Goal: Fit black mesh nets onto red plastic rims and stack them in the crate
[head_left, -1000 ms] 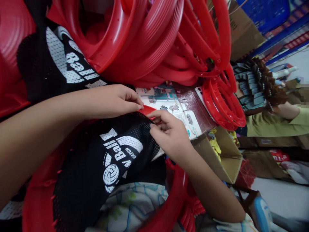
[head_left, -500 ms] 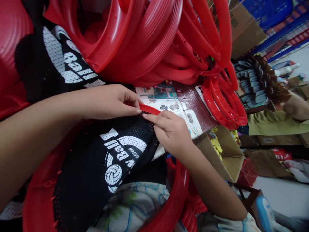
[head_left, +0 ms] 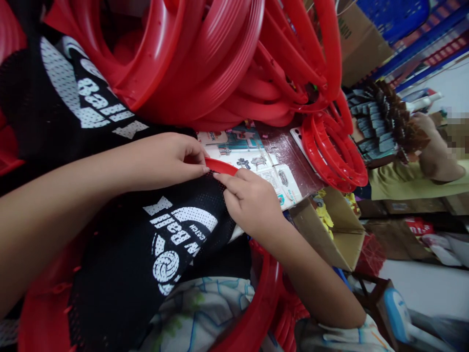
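A black mesh fabric (head_left: 120,259) with white "Ball" lettering lies stretched over a red plastic ring (head_left: 266,298) across my lap. Along the ring's far rim, my left hand (head_left: 179,156) pinches the fabric's edge between thumb and fingers. Close beside it, my right hand (head_left: 251,198) presses the same edge with its index finger, the other fingers curled. The two hands' fingertips almost meet. Small red pegs poke through the mesh at the left side of the ring. What lies under my fingertips is hidden.
Large red rings (head_left: 220,63) are heaped behind my hands, with smaller red rings (head_left: 330,151) at the table's right. Another printed black mesh (head_left: 91,102) lies at upper left. A cardboard box (head_left: 340,234) holds yellow pieces. Someone's arm (head_left: 432,146) is at far right, near stacked dark pieces.
The whole view has shifted slightly, so things sit a little farther left. Both hands keep their hold at the same place on the mesh edge.
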Demonstrator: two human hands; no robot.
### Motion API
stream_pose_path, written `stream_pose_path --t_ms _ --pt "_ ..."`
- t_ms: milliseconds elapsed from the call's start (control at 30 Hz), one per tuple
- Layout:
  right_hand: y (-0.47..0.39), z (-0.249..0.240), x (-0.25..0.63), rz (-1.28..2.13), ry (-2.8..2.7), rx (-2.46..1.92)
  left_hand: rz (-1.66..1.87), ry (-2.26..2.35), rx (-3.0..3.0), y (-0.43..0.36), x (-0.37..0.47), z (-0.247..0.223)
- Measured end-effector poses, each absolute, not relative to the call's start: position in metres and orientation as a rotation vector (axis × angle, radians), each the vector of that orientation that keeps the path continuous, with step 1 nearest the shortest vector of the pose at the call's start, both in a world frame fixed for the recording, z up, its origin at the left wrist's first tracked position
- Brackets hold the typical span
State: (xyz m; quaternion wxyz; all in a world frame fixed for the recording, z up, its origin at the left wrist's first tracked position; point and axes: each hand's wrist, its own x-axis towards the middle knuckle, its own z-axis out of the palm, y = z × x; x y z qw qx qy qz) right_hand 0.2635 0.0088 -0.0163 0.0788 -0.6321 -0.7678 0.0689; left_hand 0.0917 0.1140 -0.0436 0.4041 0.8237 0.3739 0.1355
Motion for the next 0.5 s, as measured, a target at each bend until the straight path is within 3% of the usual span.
stream_pose_path --t_ms 500 --pt "0.009 -0.014 0.258 0.16 -2.346 -2.022 0.261 1.088 2.192 0.107 0.104 -0.033"
